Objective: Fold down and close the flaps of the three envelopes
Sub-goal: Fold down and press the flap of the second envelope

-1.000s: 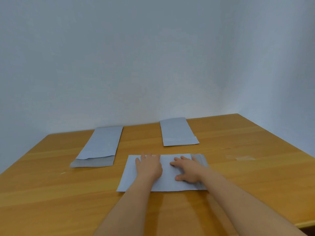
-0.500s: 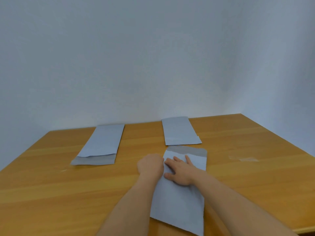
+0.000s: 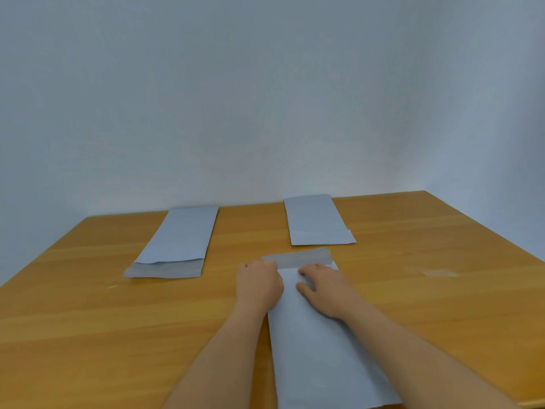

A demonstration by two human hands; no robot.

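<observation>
The near envelope, pale blue, lies lengthwise in front of me, and its grey flap is open at the far end. My left hand has curled fingers at the envelope's far left corner, by the flap. My right hand rests on the envelope with its fingertips at the fold line. The left envelope lies at the back left with its grey flap open toward me. The back right envelope lies flat with a crease near its front edge.
All three envelopes lie on a wooden table that meets a plain wall at the back. A pale patch of tape residue marks the wood at the right. The table's front edge shows at the lower right.
The near envelope was turned from crosswise to lengthwise, flap end away from me. Both hands moved up to its far end at the flap.
</observation>
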